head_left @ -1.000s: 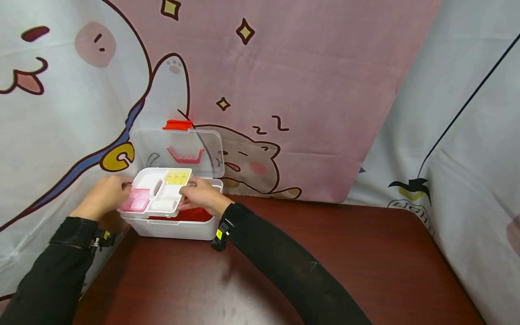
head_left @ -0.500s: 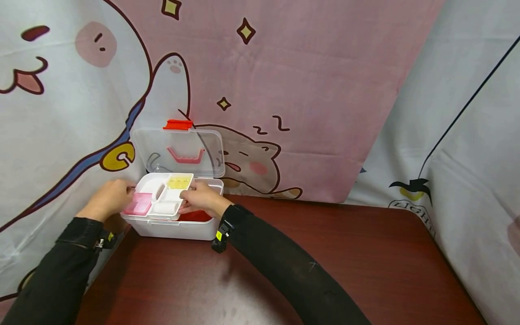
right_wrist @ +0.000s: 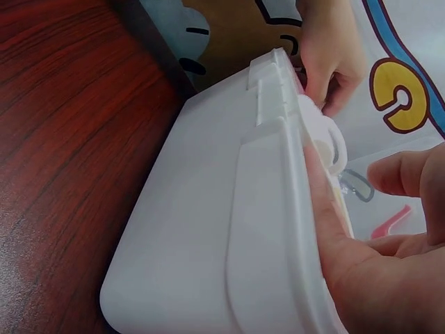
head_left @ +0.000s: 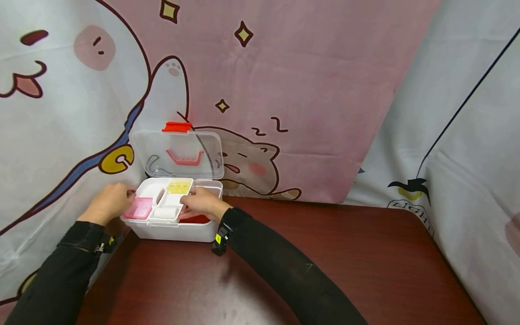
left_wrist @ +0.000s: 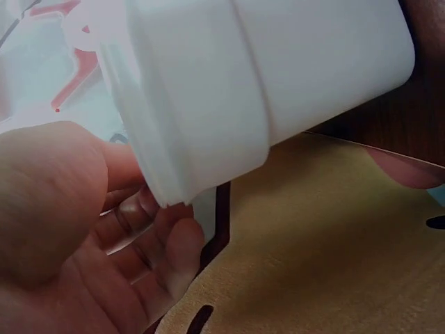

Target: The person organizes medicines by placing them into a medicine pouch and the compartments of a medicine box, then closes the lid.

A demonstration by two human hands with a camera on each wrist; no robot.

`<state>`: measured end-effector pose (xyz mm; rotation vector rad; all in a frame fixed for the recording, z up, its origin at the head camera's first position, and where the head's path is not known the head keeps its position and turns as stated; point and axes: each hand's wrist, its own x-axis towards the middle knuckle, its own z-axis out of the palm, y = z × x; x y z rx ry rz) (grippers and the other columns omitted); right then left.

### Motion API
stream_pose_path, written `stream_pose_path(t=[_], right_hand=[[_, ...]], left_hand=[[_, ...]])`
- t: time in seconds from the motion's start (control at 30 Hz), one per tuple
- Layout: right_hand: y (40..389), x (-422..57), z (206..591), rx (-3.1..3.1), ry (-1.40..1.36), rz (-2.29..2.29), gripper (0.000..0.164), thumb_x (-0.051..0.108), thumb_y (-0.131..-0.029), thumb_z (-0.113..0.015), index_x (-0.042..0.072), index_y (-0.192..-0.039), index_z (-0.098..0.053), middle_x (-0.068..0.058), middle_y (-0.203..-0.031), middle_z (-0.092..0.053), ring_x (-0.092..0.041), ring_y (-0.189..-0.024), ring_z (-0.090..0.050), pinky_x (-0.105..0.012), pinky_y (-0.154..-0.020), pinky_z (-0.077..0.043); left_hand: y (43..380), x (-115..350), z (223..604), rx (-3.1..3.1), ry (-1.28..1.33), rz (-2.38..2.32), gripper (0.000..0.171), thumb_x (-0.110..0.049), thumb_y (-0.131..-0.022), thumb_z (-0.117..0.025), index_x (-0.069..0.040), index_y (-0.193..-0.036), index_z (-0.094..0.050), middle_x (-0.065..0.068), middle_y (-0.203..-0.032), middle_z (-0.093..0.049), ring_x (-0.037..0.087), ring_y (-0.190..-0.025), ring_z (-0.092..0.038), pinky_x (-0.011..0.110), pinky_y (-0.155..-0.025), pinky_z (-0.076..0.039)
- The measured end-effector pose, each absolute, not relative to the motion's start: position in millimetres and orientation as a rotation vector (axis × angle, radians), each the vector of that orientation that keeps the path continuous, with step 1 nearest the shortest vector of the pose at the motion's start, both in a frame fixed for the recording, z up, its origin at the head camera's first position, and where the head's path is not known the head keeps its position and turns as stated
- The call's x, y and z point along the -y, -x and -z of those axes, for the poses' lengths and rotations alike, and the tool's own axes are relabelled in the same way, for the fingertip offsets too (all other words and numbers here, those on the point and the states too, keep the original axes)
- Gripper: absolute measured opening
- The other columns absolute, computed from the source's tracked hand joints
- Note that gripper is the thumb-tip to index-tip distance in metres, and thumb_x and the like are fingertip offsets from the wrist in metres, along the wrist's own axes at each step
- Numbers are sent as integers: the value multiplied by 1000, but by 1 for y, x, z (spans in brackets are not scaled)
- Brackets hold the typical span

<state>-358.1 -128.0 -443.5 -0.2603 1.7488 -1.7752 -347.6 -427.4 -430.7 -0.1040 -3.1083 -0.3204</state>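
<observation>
A white insert tray [head_left: 165, 213] with a pink section, a yellow section and a raised handle in its middle sits in the left part of a white plastic storage box [head_left: 174, 232]. My left hand [head_left: 109, 203] pinches the tray's left edge; in the left wrist view its thumb passes behind the box rim and the fingers curl below. At the tray's right edge, my right hand [head_left: 205, 203] holds on, with fingers reaching down inside the box in the right wrist view. Something red [head_left: 197, 219] shows inside the box beside the tray.
The box's clear lid [head_left: 178, 155] stands raised behind it, with a pink handle [head_left: 184, 158] and a red latch [head_left: 177, 127]. A brown wooden table [head_left: 308, 257] carries the box near its left edge. Printed cloth [head_left: 308, 113] hangs close behind and at the sides.
The tray has gone down into the box, its front edge now nearly level with the rim. Both hands stay at its ends, the left one lowering with it.
</observation>
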Motion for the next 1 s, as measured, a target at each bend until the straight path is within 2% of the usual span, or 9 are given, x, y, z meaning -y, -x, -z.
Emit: stream_pose_path(t=[0.17,0.3,0.37,0.43,0.57,0.67,0.8,0.93,1.0], right_hand=[[357,124,438,-1845,251,1788,54,6,-108,-57,-6,-159,-47,-26,-105,-71,-27,-74,-74,-57,-106,-59],[355,112,430,-2080,289,1808,49,10,-110,-58,-2,-157,-54,-25,-115,-73,-38,-84,-81,-51,-94,-66],[356,105,429,-2286,304,1824,41,11,-109,-60,4,-149,-65,-16,-109,-74,-35,-87,-81,-40,-85,-68],[360,98,430,-2515,304,1836,30,14,-108,-60,9,-133,-76,-9,-101,-74,-27,-87,-77,-29,-82,-59],[372,87,441,-2849,217,1892,25,13,-102,-60,10,-113,-82,-7,-99,-75,-23,-95,-68,-34,-87,-51],[397,81,469,-2918,203,1868,30,20,-101,-64,7,-124,-78,-11,-109,-72,-26,-105,-68,-38,-98,-55],[413,78,488,-2885,209,1659,56,30,-98,-69,11,-150,-61,-11,-139,-66,-27,-128,-65,-45,-113,-52],[388,74,463,-2739,223,1544,78,20,-100,-67,8,-171,-35,-19,-169,-48,-35,-155,-51,-50,-129,-42],[384,74,461,-2714,224,1541,85,15,-100,-66,6,-175,-26,-20,-174,-41,-35,-159,-46,-48,-132,-39]], left_hand=[[347,425,431,3113,81,329,40,-13,-104,-65,16,-132,-67,41,-121,-69,48,-94,-64,74,-98,-53],[348,423,427,3139,64,355,41,-11,-105,-62,18,-133,-65,43,-122,-68,49,-94,-64,75,-99,-52],[349,421,424,3150,75,361,42,-10,-105,-59,20,-134,-63,45,-123,-66,51,-96,-64,77,-101,-51],[350,419,422,3163,99,380,46,-11,-106,-57,22,-138,-59,46,-128,-64,56,-101,-64,78,-104,-50],[355,413,418,3201,152,465,55,-15,-110,-50,23,-150,-46,49,-141,-56,64,-120,-59,81,-112,-43],[360,410,417,3219,152,523,60,-15,-111,-46,23,-157,-35,52,-149,-47,69,-132,-51,81,-117,-38],[371,409,416,3216,126,579,62,-16,-111,-44,21,-159,-32,52,-152,-44,70,-138,-47,80,-119,-36],[381,408,417,3210,97,637,59,-16,-110,-43,19,-156,-35,50,-150,-47,67,-135,-49,79,-119,-36],[387,406,417,3211,87,667,61,-15,-107,-42,20,-157,-33,50,-151,-45,67,-137,-47,79,-121,-35]])
